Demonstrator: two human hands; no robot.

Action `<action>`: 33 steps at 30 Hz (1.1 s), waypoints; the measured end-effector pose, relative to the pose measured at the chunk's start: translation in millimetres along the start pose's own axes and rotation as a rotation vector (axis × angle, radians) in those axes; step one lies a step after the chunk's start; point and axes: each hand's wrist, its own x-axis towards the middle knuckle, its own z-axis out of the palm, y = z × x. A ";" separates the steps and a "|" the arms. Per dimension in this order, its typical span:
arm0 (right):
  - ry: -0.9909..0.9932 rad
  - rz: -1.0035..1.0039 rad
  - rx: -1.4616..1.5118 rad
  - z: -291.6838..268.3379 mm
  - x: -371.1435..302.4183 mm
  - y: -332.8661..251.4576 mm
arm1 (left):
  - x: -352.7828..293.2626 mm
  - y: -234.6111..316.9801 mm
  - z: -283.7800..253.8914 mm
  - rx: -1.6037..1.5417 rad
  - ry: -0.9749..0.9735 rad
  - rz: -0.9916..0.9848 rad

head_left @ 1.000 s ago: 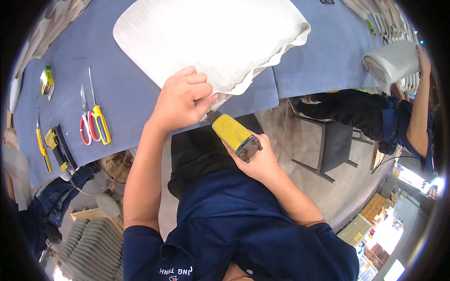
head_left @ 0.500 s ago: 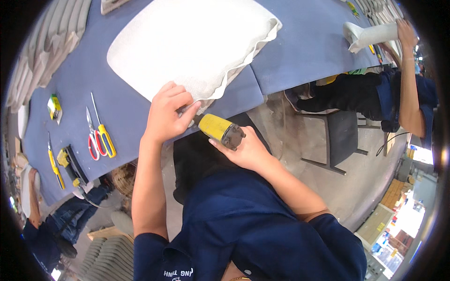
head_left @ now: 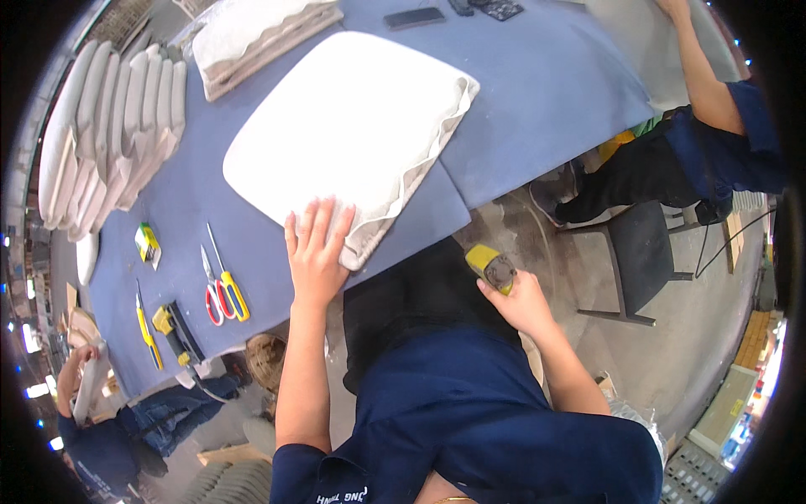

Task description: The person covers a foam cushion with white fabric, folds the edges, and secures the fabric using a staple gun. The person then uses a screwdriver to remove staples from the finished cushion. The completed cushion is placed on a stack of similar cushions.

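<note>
A white fabric-covered seat pad [head_left: 344, 126] lies on the blue-grey table, with loose, wavy fabric along its right edge. My left hand [head_left: 316, 244] rests on its near corner, palm down and fingers spread, gripping nothing. Off the table's front edge, to the right of the pad, my right hand [head_left: 525, 298] is wrapped round a yellow-and-black staple gun [head_left: 489, 267]. That tool is apart from the pad, and its nose is hidden.
Left on the table lie red-handled scissors [head_left: 217, 290], a yellow screwdriver [head_left: 232, 286], a slim yellow tool [head_left: 148, 336], a yellow-black tool with a hose [head_left: 176, 332] and a small box [head_left: 148, 244]. Pads are stacked [head_left: 109, 126] behind. Two people work nearby; a black chair [head_left: 634, 256] stands right.
My right hand has drawn the staple gun away from the pad's near corner, to the right. The left hand has gone from pinching the fabric edge to lying flat on the pad.
</note>
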 end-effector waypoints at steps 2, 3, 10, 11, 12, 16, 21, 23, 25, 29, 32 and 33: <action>0.001 0.043 -0.024 -5.6 -3.5 -0.4 | 16.1 8.9 -11.3 -0.095 -0.002 0.037; 0.026 0.042 -0.037 -8.2 -4.4 -1.3 | 33.6 20.4 -23.4 -0.059 0.050 0.059; 0.096 0.013 -0.028 -42.4 19.1 -30.0 | 82.1 48.0 -152.4 -0.453 0.376 -0.252; 0.080 0.011 -0.037 -51.1 24.1 -46.9 | 61.3 35.5 -166.2 -0.536 0.449 -0.303; 0.115 -0.044 -0.021 -56.6 30.3 -53.6 | 43.9 21.9 -175.9 -0.719 0.499 -0.330; 0.162 -0.179 -0.115 -76.8 72.7 -77.9 | -8.7 -3.0 -174.1 -0.982 0.852 -0.643; 0.277 -0.210 -0.260 -84.5 154.4 -82.7 | 1.6 -5.3 -190.2 -0.885 0.412 -0.720; 0.375 -0.197 -0.367 -73.0 200.6 -61.0 | 9.2 -9.0 -191.2 -0.915 0.373 -0.678; 0.374 -0.186 -0.416 -54.8 226.7 -51.4 | 7.5 -13.0 -185.8 -0.958 0.413 -0.647; 0.256 -0.245 -0.517 -33.6 227.2 -51.4 | -42.9 -47.7 -156.7 -1.056 0.496 -0.702; 0.178 -0.397 -0.326 -46.9 212.2 -77.5 | -73.4 -96.6 -145.6 -1.214 0.498 -0.719; 0.122 -0.471 -0.162 -54.1 192.8 -112.3 | -84.7 -121.9 -149.2 -1.210 0.476 -0.675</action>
